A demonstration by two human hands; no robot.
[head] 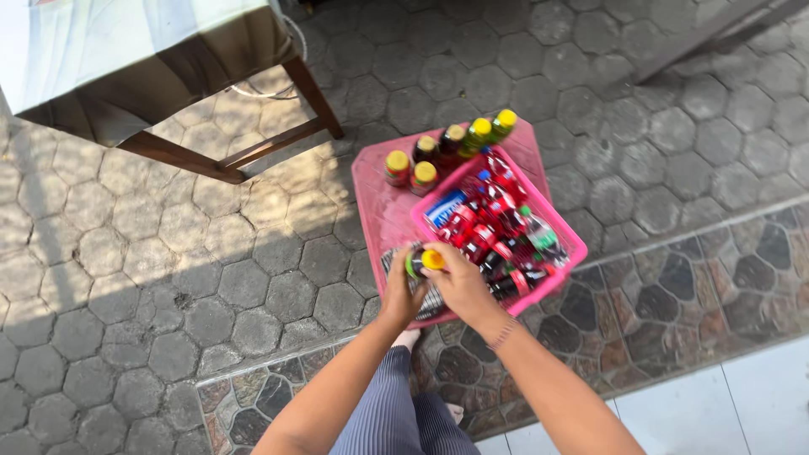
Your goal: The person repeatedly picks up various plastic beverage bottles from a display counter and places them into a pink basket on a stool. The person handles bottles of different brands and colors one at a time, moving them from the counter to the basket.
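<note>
Both hands hold 1 yellow-capped bottle (424, 261) at the near edge of the pink stool (379, 211).
Left hand (403, 292) and right hand (459, 285) grasp it together beside 1 pink basket (563, 263) of bottles; 6 bottles (447, 147) stand behind on the stool.

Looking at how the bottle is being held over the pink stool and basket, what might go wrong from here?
The bottle is gripped between the left hand and right hand right at the edge of the pink stool; a slip could drop it onto the stone paving. The pink basket overhangs the stool's side and might tip. The standing bottles are close together and could topple if bumped.
</note>
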